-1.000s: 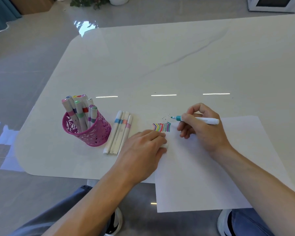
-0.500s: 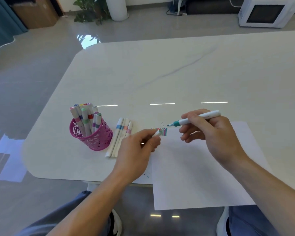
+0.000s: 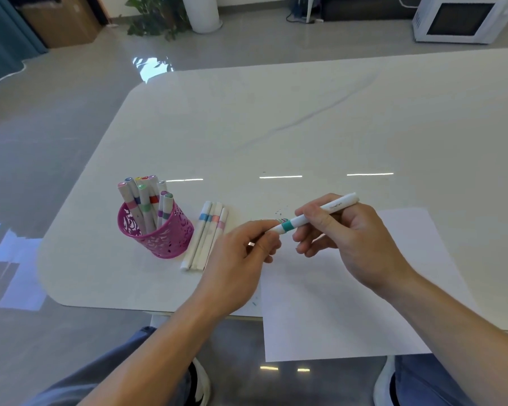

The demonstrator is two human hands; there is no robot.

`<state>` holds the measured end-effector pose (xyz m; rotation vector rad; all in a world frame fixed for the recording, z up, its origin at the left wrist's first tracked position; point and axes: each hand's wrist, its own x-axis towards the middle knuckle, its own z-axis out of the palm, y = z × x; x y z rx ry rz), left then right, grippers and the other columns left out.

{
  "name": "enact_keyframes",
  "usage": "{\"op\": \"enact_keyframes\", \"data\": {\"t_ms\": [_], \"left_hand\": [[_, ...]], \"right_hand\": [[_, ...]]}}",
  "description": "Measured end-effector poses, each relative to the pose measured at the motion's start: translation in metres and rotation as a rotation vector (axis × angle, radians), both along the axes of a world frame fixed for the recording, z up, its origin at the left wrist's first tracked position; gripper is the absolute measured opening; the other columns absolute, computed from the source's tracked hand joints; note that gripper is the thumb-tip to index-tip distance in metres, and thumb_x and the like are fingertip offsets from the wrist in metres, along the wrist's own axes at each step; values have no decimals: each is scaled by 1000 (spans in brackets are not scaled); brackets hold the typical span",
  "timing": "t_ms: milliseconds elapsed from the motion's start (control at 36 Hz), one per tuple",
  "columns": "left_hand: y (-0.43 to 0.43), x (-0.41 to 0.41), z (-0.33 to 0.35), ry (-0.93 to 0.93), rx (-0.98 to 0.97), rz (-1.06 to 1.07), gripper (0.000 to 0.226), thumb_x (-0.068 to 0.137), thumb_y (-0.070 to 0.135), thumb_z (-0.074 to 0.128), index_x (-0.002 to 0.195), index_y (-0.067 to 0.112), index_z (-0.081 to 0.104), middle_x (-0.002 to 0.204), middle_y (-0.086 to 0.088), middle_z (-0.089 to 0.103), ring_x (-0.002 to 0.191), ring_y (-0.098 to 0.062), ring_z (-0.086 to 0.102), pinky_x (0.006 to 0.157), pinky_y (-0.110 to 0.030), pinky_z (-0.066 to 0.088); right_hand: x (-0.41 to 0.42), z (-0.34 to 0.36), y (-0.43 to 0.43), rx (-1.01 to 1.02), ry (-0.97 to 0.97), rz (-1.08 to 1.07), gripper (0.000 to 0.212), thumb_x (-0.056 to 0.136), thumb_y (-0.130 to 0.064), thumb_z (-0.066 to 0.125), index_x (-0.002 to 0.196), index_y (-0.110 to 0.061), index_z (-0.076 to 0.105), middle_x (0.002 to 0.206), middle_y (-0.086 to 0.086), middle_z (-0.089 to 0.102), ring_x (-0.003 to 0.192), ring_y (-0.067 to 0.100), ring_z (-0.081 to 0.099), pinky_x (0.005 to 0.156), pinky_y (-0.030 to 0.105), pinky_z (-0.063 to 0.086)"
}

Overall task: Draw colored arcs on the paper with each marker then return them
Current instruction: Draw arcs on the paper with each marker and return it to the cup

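Holding the teal marker (image 3: pixel 286 226) in both hands, just above the paper's (image 3: pixel 364 306) far left corner.
My right hand (image 3: pixel 355 241) grips the barrel with curled fingers, and my left hand (image 3: pixel 238 268) pinches its white front end. Four loose markers (image 3: pixel 206 238) lie on the table (image 3: pixel 276 112) just beside the pink holder (image 3: pixel 165 240), which is full of others.

One camera is sitting on the person's head and looking forward and down. It is seeing the left hand (image 3: pixel 238 265) and right hand (image 3: pixel 355 238) up close, both holding one marker (image 3: pixel 288 225), over the near edge of the white table (image 3: pixel 276 127). The floor (image 3: pixel 56 127) is showing far behind.
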<state>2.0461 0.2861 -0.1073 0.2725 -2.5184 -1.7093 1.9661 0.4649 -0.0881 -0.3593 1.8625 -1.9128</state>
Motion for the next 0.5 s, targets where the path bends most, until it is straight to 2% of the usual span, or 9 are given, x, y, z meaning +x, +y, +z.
{"op": "enact_keyframes", "data": {"t_ms": [167,222,361,500], "left_hand": [[-1,1,-1,10,-11,-26,21,103,18,52,114,24,69,80,7,68,72,-7,64,66,-17,52],[-1,1,-1,24,-27,-14,21,103,19,52,115,22,70,78,7,67,70,-7,62,64,-18,52],[0,3,0,59,-91,25,22,103,19,53,115,23,70,78,10,66,70,-6,62,63,-16,51],[-1,2,3,50,-132,34,22,102,18,54,117,23,70,76,12,66,71,-6,63,64,-15,50]], "right_hand": [[2,-4,-2,-31,-33,-5,23,106,-17,58,98,-1,73,78,17,76,68,32,75,63,31,61],[4,-5,-3,-58,-56,-2,24,106,-18,57,100,0,72,79,16,76,70,31,75,65,31,61],[10,-7,-7,-121,-100,-17,36,95,-33,61,104,0,71,84,19,77,75,34,75,69,32,61],[13,-11,-10,-152,-132,-14,38,96,-33,58,108,1,69,87,22,77,78,35,77,71,32,62]]}}
